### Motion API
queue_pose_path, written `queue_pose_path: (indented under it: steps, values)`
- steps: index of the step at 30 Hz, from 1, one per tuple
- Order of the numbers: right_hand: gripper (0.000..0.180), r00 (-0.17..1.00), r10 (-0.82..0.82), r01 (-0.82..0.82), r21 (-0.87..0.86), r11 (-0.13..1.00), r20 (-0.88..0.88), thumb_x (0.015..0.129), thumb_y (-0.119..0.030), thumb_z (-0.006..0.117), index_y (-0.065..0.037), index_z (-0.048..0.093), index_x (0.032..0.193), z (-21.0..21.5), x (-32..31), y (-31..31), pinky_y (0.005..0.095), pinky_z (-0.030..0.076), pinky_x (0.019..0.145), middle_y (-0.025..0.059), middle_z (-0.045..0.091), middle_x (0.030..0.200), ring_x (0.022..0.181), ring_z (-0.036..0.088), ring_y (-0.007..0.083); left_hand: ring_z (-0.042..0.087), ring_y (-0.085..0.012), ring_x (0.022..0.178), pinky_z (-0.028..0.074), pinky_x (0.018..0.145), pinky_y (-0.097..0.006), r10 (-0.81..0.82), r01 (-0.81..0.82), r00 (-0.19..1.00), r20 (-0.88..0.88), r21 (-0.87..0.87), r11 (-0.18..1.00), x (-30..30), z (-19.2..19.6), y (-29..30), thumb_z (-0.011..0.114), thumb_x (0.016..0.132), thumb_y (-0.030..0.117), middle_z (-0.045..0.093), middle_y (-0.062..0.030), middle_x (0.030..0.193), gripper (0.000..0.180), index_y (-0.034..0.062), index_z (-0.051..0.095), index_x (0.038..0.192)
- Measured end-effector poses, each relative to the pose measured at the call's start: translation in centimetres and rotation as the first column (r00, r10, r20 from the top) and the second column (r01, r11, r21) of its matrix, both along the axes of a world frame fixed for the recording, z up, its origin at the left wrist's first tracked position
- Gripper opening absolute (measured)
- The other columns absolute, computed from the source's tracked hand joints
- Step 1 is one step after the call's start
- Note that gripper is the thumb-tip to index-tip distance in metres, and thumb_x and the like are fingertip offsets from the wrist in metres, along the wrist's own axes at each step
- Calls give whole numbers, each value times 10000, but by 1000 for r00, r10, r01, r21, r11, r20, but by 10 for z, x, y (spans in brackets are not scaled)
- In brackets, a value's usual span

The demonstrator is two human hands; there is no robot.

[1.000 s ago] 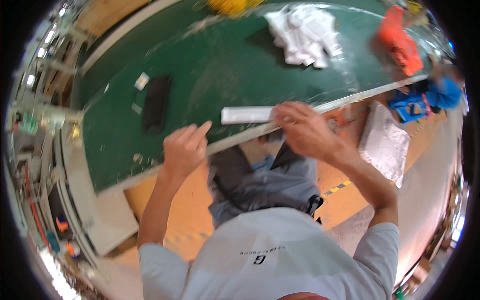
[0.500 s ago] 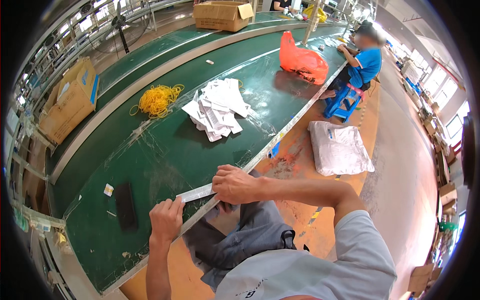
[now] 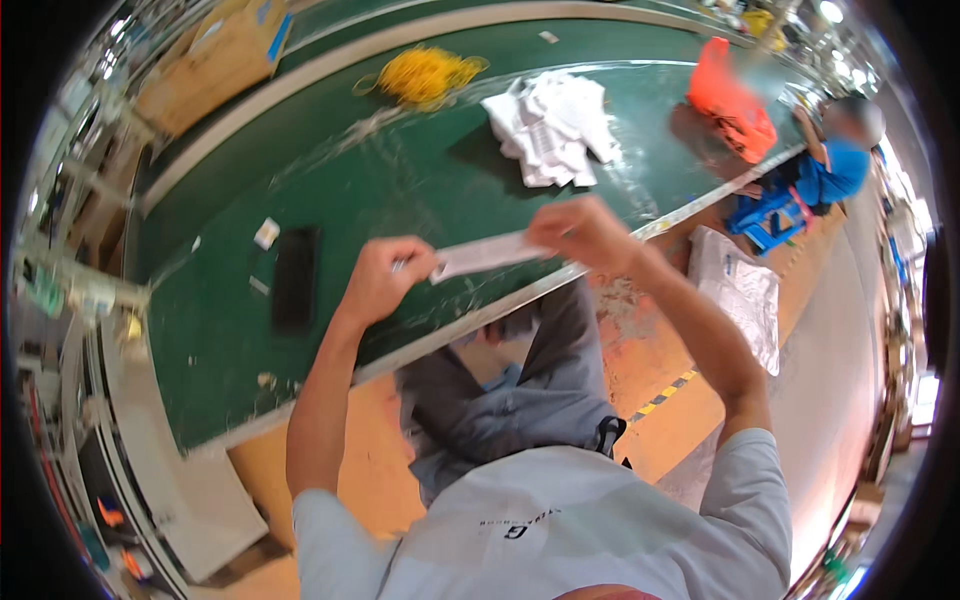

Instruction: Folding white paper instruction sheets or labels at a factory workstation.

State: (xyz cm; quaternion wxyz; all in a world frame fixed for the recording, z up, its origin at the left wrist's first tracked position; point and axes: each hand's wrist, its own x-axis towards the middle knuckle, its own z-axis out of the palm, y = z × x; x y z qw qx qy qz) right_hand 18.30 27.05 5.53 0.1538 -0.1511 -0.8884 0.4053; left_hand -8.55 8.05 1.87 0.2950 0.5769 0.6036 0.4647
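A narrow folded strip of white paper is stretched between my hands, above the near edge of the green work table. My left hand pinches its left end between thumb and fingers. At the other end my right hand, a little blurred, is closed on the strip. Beyond my hands lies a loose pile of white paper sheets. To its left is a tangled heap of yellow bands or cords. A dark, flat oblong thing rests left of my left hand.
A red plastic bag sits at the far right of the table. Nearby, a person in blue works on a blue stool. A pale wrapped package lies on the floor. A cardboard box stands at the back left.
Both hands have lifted the paper strip off the table edge and hold it in the air. The whole view has shifted, so the table's things appear higher and farther right.
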Motion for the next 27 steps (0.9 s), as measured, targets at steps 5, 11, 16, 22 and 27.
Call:
queue_pose_path:
  steps: [5, 11, 16, 22, 27]
  values:
    - [251, 989, -30, 76, -322, 944, 148, 1005, -201, 687, 15, 706, 878, 16, 2, 30, 245, 479, 618, 22, 677, 739, 686, 635, 82, 408, -24, 537, 302, 486, -239, -33, 119, 912, 409, -186, 975, 1, -7, 20, 720, 944, 172, 514, 62, 612, 167, 14, 754, 901]
    - [360, 908, -401, 239, -634, 735, -122, 1068, -355, 603, -27, 670, 938, -21, -12, 25, 325, 574, 765, 32, 688, 878, 823, 674, 136, 395, -15, 522, 282, 474, -231, -30, 102, 869, 494, -118, 988, 9, -16, 24, 718, 950, 156, 503, 65, 607, 151, 12, 749, 922]
    - [601, 854, -460, -83, -936, 342, -243, 1075, -510, 504, -26, 493, 1432, -60, -25, 1, 437, 582, 956, 169, 659, 1299, 1173, 667, 289, 438, -42, 526, 325, 489, -233, 72, -14, 852, 518, -115, 993, 18, -13, 28, 704, 961, 140, 543, 31, 633, 158, -1, 721, 892]
    - [347, 925, -353, 51, -876, 479, -139, 1060, -315, 619, -28, 665, 1249, -55, -87, -65, 403, 617, 910, 82, 709, 1182, 1108, 703, 212, 445, -20, 525, 310, 474, -232, 165, -141, 828, 537, -85, 986, 20, -23, 23, 719, 959, 151, 574, 44, 664, 157, 4, 746, 913]
    - [276, 820, -558, 55, -954, 296, -126, 1072, -306, 598, -48, 687, 1114, -57, -78, -35, 380, 618, 850, 73, 737, 1069, 981, 733, 207, 437, -9, 532, 297, 479, -233, 142, -112, 870, 473, -90, 990, 19, -22, 28, 725, 948, 143, 563, 58, 652, 145, 7, 752, 905]
